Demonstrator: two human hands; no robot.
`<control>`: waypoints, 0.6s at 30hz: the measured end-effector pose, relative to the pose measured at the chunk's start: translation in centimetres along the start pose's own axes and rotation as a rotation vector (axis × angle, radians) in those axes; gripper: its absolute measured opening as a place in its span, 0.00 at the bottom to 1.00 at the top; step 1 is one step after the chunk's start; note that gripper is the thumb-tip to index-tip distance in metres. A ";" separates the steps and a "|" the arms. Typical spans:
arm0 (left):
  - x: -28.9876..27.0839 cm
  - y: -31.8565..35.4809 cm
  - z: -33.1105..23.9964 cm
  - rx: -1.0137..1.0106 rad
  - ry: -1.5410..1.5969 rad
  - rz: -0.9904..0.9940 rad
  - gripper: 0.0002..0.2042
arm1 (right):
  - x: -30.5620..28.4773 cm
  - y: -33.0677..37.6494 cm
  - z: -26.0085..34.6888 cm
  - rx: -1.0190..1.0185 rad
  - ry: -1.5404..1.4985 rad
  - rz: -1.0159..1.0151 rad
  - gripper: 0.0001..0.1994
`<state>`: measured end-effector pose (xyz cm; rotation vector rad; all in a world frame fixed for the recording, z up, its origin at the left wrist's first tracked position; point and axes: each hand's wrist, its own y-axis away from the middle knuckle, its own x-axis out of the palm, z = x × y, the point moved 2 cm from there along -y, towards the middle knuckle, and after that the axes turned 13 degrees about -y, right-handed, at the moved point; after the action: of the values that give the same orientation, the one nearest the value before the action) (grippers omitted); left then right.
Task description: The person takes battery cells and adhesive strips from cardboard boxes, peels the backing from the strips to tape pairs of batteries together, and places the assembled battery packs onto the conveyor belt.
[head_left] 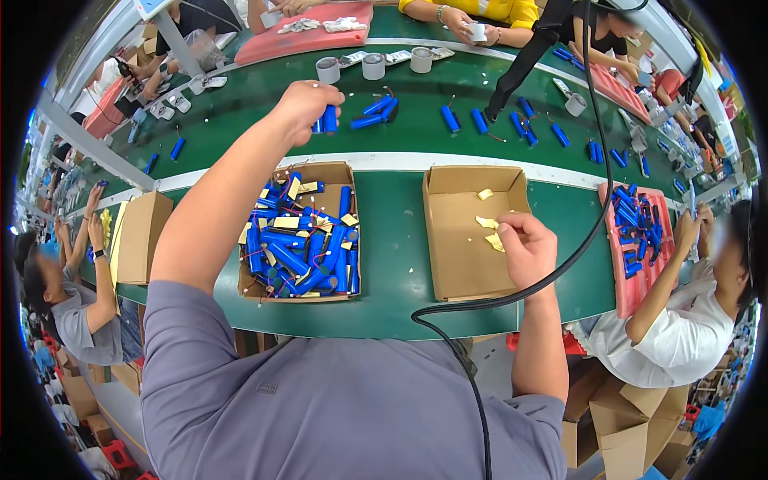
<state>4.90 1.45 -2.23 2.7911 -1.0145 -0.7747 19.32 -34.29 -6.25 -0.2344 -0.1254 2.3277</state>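
My left hand (306, 110) reaches over the green conveyor belt, its fingers closed around blue battery packs (329, 120). Below that arm stands a cardboard box (357, 240) filled with blue cylindrical batteries (288, 240), many with thin wires and pale yellow tabs. My right hand (529, 248) is over the right side of another cardboard box (456, 272), thumb and fingers pinched together. Small yellow paper pieces (486, 222) lie in this box, one close by the fingertips. What the pinch holds, if anything, I cannot make out.
More blue batteries (450, 119) and tape rolls (374, 66) lie along the belt (264, 96). A black cable (560, 268) hangs across my right forearm. At right, a co-worker sits by a pink tray (632, 280) of batteries; others work across the belt and at left.
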 end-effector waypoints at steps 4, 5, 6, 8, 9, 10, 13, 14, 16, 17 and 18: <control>3.8 8.8 -2.8 0.103 0.419 0.129 0.08 | 4.4 -0.3 3.8 0.126 -0.341 0.212 0.10; 4.7 10.8 -3.3 0.098 0.431 0.210 0.08 | 6.3 -0.3 5.0 0.046 -0.335 0.264 0.13; 5.7 12.2 -3.2 0.182 0.489 0.207 0.08 | 8.1 -0.4 5.9 0.031 -0.433 0.333 0.14; 6.6 14.9 -3.5 0.224 0.561 0.232 0.11 | 10.3 -0.5 6.9 0.016 -0.533 0.401 0.15; 6.7 15.8 -3.4 0.245 0.604 0.223 0.12 | 10.9 -0.4 7.2 0.008 -0.504 0.382 0.16; 6.6 16.3 -3.3 0.264 0.609 0.230 0.13 | 11.2 -0.3 7.4 0.000 -0.475 0.360 0.17; 6.2 17.0 -1.9 0.223 0.635 0.239 0.14 | 11.6 0.1 6.6 -0.077 -0.600 0.274 0.16; 6.2 17.0 -1.1 0.260 0.550 0.231 0.14 | 11.3 0.5 6.8 -0.066 -0.595 0.247 0.15; 6.0 17.4 -0.3 0.292 0.495 0.251 0.13 | 11.1 0.8 6.8 -0.064 -0.559 0.236 0.15; 6.0 17.6 -0.2 0.326 0.441 0.271 0.13 | 10.9 0.9 6.8 -0.063 -0.523 0.225 0.14; 6.2 17.8 -0.3 0.316 0.479 0.245 0.10 | 10.4 0.9 6.9 -0.063 -0.520 0.223 0.14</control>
<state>-1.27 -16.28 -0.52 2.7944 -1.4263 0.0940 10.16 -27.52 -1.05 0.3494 -0.4490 2.5594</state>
